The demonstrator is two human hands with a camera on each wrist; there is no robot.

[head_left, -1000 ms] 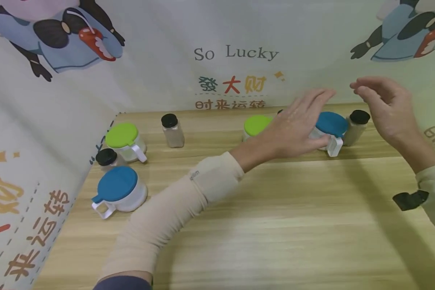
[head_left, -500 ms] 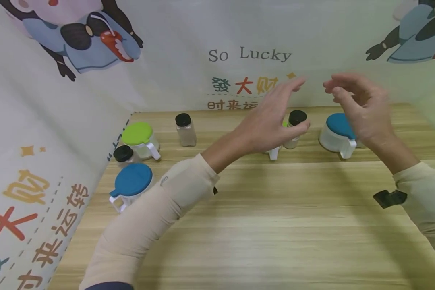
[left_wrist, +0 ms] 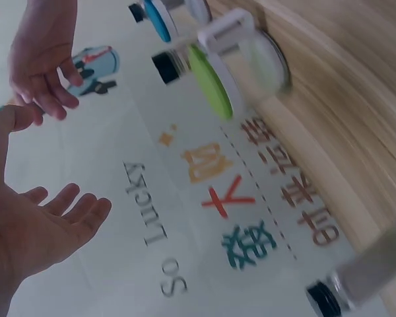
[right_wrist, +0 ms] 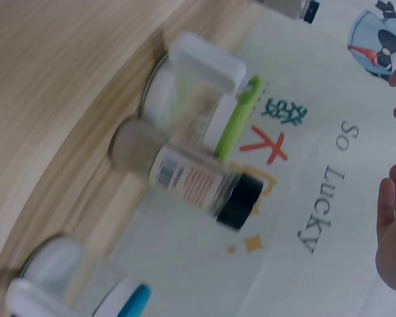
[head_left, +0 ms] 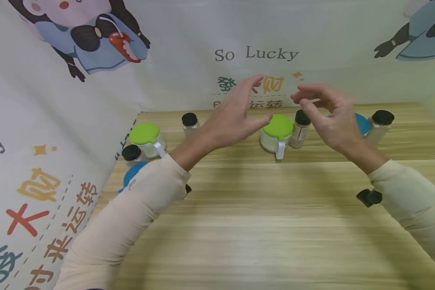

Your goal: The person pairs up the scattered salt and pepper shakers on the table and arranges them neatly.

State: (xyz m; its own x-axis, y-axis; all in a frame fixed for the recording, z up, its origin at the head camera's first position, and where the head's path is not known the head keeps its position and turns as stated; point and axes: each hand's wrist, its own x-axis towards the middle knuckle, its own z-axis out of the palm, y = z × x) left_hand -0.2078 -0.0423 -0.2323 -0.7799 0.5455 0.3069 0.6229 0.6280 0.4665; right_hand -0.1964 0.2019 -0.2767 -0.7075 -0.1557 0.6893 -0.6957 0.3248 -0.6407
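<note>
Both my hands hang in the air above the back of the table, fingers loosely bent and holding nothing. My left hand [head_left: 233, 117] is between a black-capped bottle [head_left: 190, 124], partly hidden by it, and a green-lidded seasoning jar [head_left: 277, 133] with a white handle. My right hand [head_left: 331, 119] hovers just right of another black-capped bottle [head_left: 299, 133]; in the right wrist view this bottle [right_wrist: 185, 175] shows a printed label. Behind the right hand and wrist, a blue-lidded jar [head_left: 363, 124] is mostly hidden, with a black-capped bottle [head_left: 380, 125] beside it.
At the left edge stand a green-lidded jar [head_left: 145, 135], a black-capped bottle [head_left: 131, 154] and a blue-lidded jar [head_left: 132, 174], half covered by the left sleeve. A printed cloth [head_left: 181, 48] walls the back and left of the wooden table [head_left: 261, 233].
Both hands have moved left, staying raised and free of objects. The green-lidded jar at the middle has come into view between them. The head view has turned slightly left; the jars and bottles stay put.
</note>
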